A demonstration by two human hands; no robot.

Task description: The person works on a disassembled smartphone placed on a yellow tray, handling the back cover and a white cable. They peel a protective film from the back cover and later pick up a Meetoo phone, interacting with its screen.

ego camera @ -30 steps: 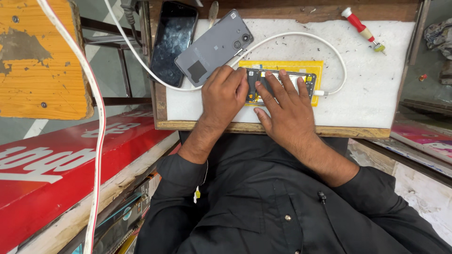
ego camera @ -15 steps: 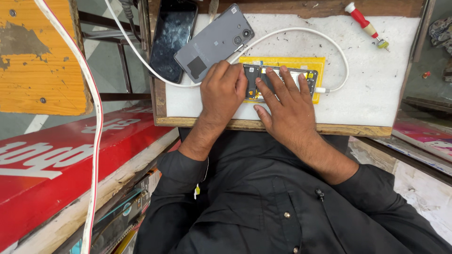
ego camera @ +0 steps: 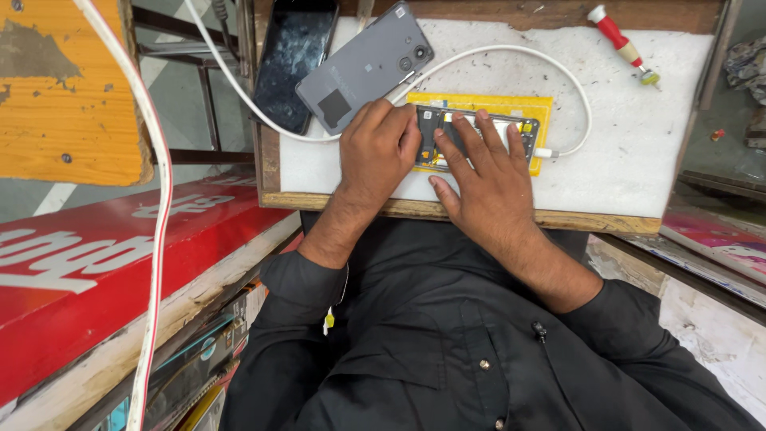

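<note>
An opened phone (ego camera: 511, 132) with bare circuitry lies on a yellow pad (ego camera: 479, 104) on the white work board (ego camera: 630, 136). My left hand (ego camera: 379, 152) presses its fingertips on the phone's left end. Flat over the phone's middle rests my right hand (ego camera: 483, 179), fingers spread. A grey phone back cover (ego camera: 363, 68) lies just above my left hand. A white cable (ego camera: 527, 54) loops from the open phone's right end around to the left.
A dark phone with a cracked screen (ego camera: 295, 56) lies at the board's left edge. A red-handled screwdriver (ego camera: 618, 40) sits at the far right. A red sign (ego camera: 120, 255), an orange wooden seat (ego camera: 64, 96) and a white-red cable (ego camera: 155, 223) are to the left.
Both hands stay on the opened phone with only slight finger shifts. The view has tilted a little.
</note>
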